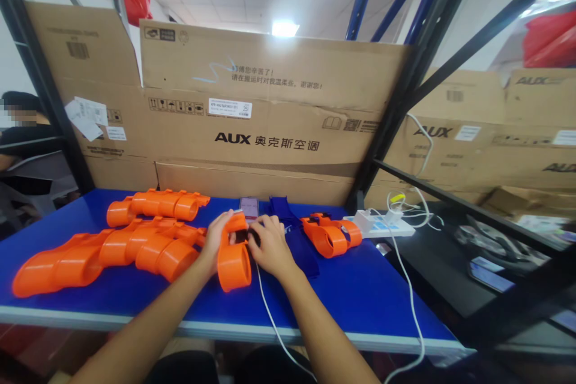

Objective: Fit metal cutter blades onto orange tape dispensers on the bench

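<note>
My left hand (pixel 215 244) is closed round the upper part of an orange plastic piece (pixel 234 267) with a ring-like lower end. It holds the piece above the blue table. My right hand (pixel 273 245) presses in from the other side, its fingers bent round a small dark object (pixel 255 236) at the piece's upper end. What this object is, I cannot make out. A white cable (pixel 266 300) hangs just below the right hand; where its upper end goes is hidden. Behind the hands, a phone (pixel 249 207) lies on the table.
Rows of similar orange pieces (pixel 148 246) lie at left on the blue table (pixel 198 312). To the right are dark blue strips (pixel 302 252), more orange pieces with dark parts (pixel 330 238) and a white power strip (pixel 387 227) with cables. Cardboard (pixel 265 120) walls the back; a person (pixel 27 126) sits far left.
</note>
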Tool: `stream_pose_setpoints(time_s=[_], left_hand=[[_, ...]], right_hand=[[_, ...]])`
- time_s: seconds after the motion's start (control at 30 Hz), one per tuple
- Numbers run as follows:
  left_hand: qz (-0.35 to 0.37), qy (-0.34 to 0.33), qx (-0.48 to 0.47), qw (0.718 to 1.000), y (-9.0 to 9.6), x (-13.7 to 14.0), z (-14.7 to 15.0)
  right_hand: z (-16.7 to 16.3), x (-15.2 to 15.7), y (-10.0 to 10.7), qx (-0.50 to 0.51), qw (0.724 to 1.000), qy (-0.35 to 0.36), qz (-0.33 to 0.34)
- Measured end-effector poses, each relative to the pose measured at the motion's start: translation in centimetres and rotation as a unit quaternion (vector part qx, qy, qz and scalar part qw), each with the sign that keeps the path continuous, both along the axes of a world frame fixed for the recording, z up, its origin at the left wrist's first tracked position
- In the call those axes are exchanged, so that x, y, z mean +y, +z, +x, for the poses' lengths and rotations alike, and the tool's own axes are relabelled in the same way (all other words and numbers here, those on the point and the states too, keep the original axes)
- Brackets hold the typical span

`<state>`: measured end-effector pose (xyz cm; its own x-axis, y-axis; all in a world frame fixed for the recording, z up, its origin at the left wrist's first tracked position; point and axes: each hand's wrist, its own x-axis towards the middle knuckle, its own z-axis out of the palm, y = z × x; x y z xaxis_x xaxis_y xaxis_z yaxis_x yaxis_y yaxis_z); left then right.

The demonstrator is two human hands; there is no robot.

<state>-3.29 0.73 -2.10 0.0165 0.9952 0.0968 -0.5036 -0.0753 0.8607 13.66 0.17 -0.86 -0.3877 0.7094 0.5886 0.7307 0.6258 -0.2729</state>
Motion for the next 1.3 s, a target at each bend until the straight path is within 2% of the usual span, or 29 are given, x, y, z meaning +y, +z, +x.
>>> stream_pose_setpoints(time_s=[0.17, 0.37, 0.57, 1.07, 1.2, 1.3], left_hand=[[0.056, -0.001, 0.079, 0.995, 0.2, -0.6, 0.7], [0.101, -0.042, 0.110, 0.988, 0.4, -1.7, 1.3], [0.106, -0.084, 0.110, 0.985, 0.6, -1.7, 1.5], [0.104, 0.039, 0.071, 0.991, 1.6, -1.7, 0.9], [0.101, 0.057, 0.075, 0.990, 1.4, -1.6, 0.2], [0.077, 0.050, 0.025, 0.995, 1.0, -1.3, -0.7]], right_hand=[[0.4, -0.2, 1.1, 0.191, 0.981, 0.033, -0.025], [0.2, 0.0, 1.1, 0.249, 0.964, 0.077, -0.046], [0.8, 0.4, 1.1, 0.320, 0.946, 0.030, -0.044], [1.1, 1.1, 1.0, 0.414, 0.905, 0.021, -0.093], [1.7, 1.4, 0.7, 0.417, 0.904, 0.015, -0.089], [2.5, 1.7, 0.5, 0.428, 0.900, 0.002, -0.080]])
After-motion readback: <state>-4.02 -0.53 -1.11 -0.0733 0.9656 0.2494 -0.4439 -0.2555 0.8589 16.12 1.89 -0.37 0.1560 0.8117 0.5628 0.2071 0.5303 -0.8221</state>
